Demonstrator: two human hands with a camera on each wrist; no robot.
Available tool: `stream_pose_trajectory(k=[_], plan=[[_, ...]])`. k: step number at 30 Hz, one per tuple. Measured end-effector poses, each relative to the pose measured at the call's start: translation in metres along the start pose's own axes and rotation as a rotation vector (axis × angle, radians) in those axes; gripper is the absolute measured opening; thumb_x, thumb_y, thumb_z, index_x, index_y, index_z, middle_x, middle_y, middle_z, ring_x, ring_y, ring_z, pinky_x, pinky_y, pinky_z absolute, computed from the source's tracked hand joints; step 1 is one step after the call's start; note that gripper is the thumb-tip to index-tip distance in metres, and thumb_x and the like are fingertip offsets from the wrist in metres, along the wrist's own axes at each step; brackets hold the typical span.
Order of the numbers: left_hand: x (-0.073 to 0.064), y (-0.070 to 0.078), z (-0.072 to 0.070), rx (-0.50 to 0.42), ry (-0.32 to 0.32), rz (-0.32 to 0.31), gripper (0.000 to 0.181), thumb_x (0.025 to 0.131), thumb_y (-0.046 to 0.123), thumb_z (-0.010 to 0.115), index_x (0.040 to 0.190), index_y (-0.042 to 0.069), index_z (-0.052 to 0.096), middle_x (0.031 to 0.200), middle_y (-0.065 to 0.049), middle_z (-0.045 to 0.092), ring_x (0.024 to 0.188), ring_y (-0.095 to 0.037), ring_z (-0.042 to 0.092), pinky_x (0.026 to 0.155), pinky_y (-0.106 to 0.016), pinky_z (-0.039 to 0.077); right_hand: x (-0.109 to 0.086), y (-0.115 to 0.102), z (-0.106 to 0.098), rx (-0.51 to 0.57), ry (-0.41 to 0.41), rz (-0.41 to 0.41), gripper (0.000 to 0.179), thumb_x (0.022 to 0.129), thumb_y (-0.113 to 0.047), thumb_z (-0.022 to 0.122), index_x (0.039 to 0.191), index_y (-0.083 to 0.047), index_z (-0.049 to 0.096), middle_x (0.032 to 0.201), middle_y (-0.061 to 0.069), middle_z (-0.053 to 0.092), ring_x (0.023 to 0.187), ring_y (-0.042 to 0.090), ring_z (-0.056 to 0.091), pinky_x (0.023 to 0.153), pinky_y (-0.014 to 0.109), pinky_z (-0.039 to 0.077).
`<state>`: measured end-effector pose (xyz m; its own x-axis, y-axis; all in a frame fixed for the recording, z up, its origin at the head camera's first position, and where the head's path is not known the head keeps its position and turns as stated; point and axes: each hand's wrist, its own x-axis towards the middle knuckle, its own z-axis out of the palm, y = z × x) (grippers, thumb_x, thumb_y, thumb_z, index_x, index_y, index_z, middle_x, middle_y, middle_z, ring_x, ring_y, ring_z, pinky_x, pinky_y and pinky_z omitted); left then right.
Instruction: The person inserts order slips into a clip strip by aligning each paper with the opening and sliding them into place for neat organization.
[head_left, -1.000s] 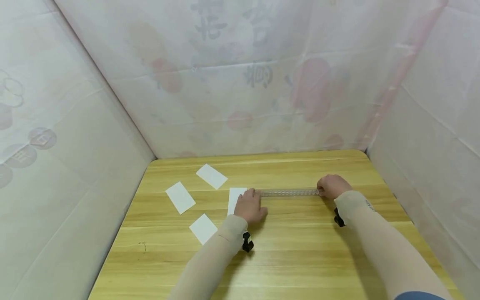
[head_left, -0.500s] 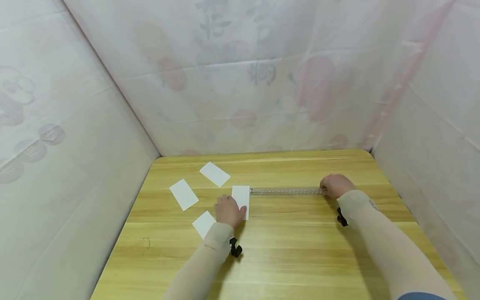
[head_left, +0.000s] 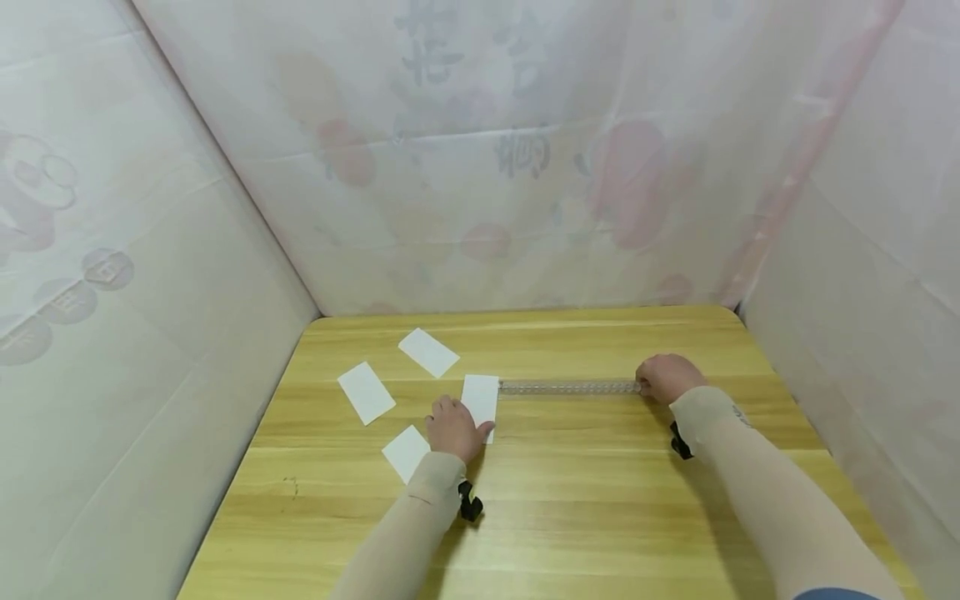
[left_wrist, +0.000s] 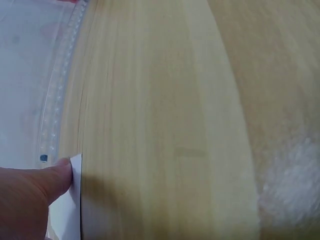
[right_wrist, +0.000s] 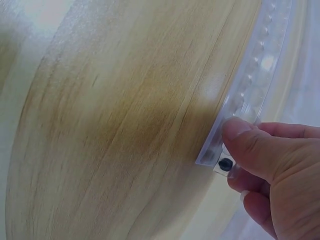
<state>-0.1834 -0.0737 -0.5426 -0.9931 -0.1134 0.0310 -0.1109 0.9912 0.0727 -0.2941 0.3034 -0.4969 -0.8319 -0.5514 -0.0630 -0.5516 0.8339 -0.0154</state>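
A narrow clear plastic strip (head_left: 566, 387) with a row of small bumps lies left to right across the table. My right hand (head_left: 670, 377) pinches its right end, thumb on top; a dark stud (right_wrist: 225, 164) shows beside the thumb in the right wrist view. The strip's left end meets the upper right edge of a white card (head_left: 481, 402). Over that card's lower left part rests my left hand (head_left: 455, 429), fingers loosely spread, thumb touching the card near its right edge. Close up in the left wrist view, the thumb (left_wrist: 55, 181) lies on the card's edge.
Three more white cards lie to the left: one at the back (head_left: 429, 352), another at the far left (head_left: 366, 392), and one (head_left: 407, 453) partly covered by the left forearm. Pale printed cloth walls (head_left: 480, 183) enclose the wooden table (head_left: 577, 517) at back and sides.
My left hand has moved left and slightly toward me, off the strip's left end, uncovering that end and more of the card. My right hand keeps its hold on the strip.
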Motion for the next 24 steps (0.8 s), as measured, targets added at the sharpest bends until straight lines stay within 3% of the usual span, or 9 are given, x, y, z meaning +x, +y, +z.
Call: stream_pose_trajectory(k=[9,16,24], plan=[[-0.0006,-0.0019,0.0032,-0.028,0.035,-0.008,0.073,0.088,0.062,0.054,0.111,-0.007,0.060,0.094,-0.016,0.048,0.090,-0.030,0.049,0.077,-0.044,0.046,-0.0017,-0.0024,0.0013,-0.050,0.029,-0.018,0.016,0.078,-0.013,0.079,0.069,-0.016,0.066,0.069,-0.005,0.061,0.057,0.011,0.051,0.055,0.034,0.046],[0.0011,-0.0015,0.0040,-0.091,0.069,-0.039,0.062,0.087,0.057,0.061,0.101,-0.004,0.059,0.088,-0.014,0.046,0.079,-0.028,0.049,0.070,-0.043,0.046,-0.0011,-0.0016,0.0036,-0.051,0.062,-0.025,0.007,0.079,-0.013,0.079,0.076,-0.014,0.073,0.075,-0.002,0.067,0.063,0.016,0.060,0.061,0.039,0.052],[-0.0006,-0.0010,0.0039,-0.124,0.086,-0.049,0.059,0.085,0.056,0.064,0.093,-0.002,0.061,0.088,-0.013,0.046,0.080,-0.028,0.047,0.069,-0.042,0.046,-0.0020,-0.0058,0.0056,-0.053,0.061,-0.041,0.014,0.078,-0.014,0.079,0.071,-0.015,0.068,0.071,-0.004,0.063,0.058,0.012,0.053,0.057,0.036,0.047]])
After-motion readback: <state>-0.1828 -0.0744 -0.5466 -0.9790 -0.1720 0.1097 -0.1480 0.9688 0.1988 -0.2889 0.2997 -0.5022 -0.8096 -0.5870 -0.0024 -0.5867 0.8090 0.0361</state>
